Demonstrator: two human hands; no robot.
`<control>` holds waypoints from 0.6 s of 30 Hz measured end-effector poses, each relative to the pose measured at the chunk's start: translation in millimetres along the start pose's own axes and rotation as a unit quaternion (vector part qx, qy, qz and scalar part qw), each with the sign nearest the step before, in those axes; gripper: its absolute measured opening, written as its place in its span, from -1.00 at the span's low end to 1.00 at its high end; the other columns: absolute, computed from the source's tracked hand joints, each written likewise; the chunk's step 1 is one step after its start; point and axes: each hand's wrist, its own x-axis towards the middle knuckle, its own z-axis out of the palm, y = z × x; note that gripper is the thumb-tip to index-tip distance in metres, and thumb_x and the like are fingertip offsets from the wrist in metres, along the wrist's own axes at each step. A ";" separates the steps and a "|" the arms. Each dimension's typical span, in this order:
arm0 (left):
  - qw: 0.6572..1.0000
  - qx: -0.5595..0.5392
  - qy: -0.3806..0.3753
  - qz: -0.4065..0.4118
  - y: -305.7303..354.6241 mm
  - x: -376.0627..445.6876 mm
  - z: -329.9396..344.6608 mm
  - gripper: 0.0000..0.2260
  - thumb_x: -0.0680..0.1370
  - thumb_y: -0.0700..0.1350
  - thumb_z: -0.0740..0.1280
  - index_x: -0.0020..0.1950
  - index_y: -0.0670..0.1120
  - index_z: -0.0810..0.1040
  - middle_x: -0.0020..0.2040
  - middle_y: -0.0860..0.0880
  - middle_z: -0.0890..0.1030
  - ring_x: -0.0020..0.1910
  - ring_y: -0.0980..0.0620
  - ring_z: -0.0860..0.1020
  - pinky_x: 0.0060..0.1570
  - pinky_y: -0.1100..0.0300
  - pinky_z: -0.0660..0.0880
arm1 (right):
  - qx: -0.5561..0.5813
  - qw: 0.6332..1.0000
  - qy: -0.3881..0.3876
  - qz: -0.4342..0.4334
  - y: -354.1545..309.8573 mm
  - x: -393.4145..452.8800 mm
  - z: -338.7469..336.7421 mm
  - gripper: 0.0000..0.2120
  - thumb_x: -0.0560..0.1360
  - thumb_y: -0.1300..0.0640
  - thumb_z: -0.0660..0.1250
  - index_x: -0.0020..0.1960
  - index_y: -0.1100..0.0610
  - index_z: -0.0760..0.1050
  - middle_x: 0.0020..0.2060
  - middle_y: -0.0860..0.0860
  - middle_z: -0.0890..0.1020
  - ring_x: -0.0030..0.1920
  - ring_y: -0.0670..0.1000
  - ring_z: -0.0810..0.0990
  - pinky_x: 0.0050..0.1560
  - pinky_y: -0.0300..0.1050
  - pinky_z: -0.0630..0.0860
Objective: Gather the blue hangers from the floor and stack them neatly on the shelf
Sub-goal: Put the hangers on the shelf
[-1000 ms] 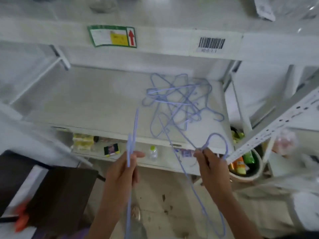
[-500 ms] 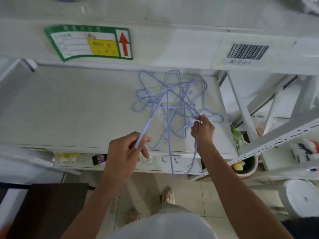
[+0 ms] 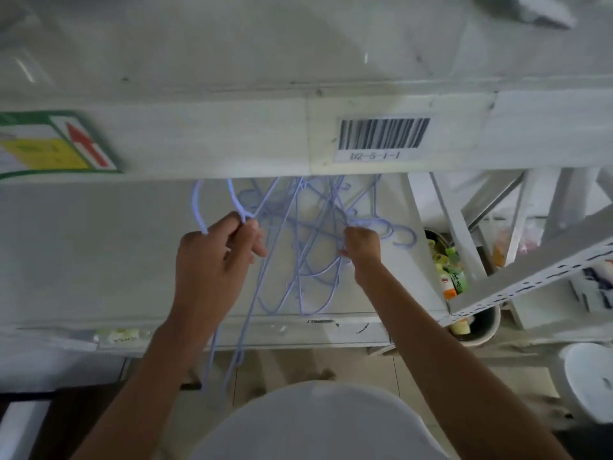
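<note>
A tangle of thin blue wire hangers (image 3: 311,227) lies on the white shelf (image 3: 99,254), at its right end, partly hidden under the shelf beam above. My left hand (image 3: 215,260) grips a blue hanger near its hook (image 3: 199,207); the hanger's long wires hang down past the shelf's front edge. My right hand (image 3: 361,247) is closed on hanger wires at the right side of the pile, beside a hook (image 3: 406,239) that sticks out to the right.
The upper shelf beam (image 3: 265,141) carries a barcode label (image 3: 383,137) and a green sticker with a red arrow (image 3: 56,144). A bucket of bottles (image 3: 451,277) stands right of the shelf, behind a slotted upright (image 3: 530,277). A white roll (image 3: 590,380) sits lower right.
My head has moved closer and lower, so the upper beam now covers the back of the pile. Both hands have reached further onto the shelf, still holding hangers.
</note>
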 end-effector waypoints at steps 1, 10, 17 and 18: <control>0.999 -0.037 -0.016 -0.006 0.0 8.2 -1.1 -0.71 0.69 0.00 0.20 -0.09 -0.05 0.63 -0.28 0.09 0.74 -0.30 0.13 0.70 -0.24 0.24 0.62 | -0.020 0.999 0.018 -0.029 5.1 -8.7 -1.5 -0.83 0.60 0.25 0.23 -0.09 0.24 0.57 -0.15 0.20 0.64 -0.08 0.15 0.64 0.03 0.01 0.59; 0.916 -0.257 -0.178 -0.252 -41.8 87.6 85.1 -0.64 0.73 0.01 0.14 -0.07 -0.08 0.67 -0.23 -0.01 0.78 -0.31 0.10 0.68 -0.32 0.25 0.54 | 0.468 0.850 -0.235 0.054 4.2 -89.2 5.4 -0.54 0.74 -0.13 0.00 0.31 0.17 0.49 0.02 0.21 0.74 -0.12 0.18 0.75 -0.01 0.05 0.62; 0.913 -0.089 -0.330 -0.224 -59.7 116.6 144.0 -0.66 0.74 -0.02 0.15 0.04 -0.18 0.64 -0.34 -0.05 0.64 -0.54 0.21 0.59 -0.45 0.30 0.54 | 0.328 0.938 -0.107 0.026 29.2 -81.6 3.9 -0.82 0.71 0.13 0.18 0.07 0.21 0.50 -0.24 0.13 0.71 -0.40 0.03 0.69 -0.36 -0.18 0.59; 0.913 -0.070 -0.336 -0.220 -58.7 122.7 146.8 -0.69 0.73 -0.05 0.17 0.09 -0.20 0.63 -0.32 -0.09 0.62 -0.57 0.21 0.58 -0.49 0.32 0.53 | 0.282 0.951 -0.117 0.039 27.2 -75.7 5.1 -0.81 0.70 0.14 0.18 0.01 0.21 0.49 -0.28 0.12 0.68 -0.44 0.03 0.67 -0.37 -0.17 0.58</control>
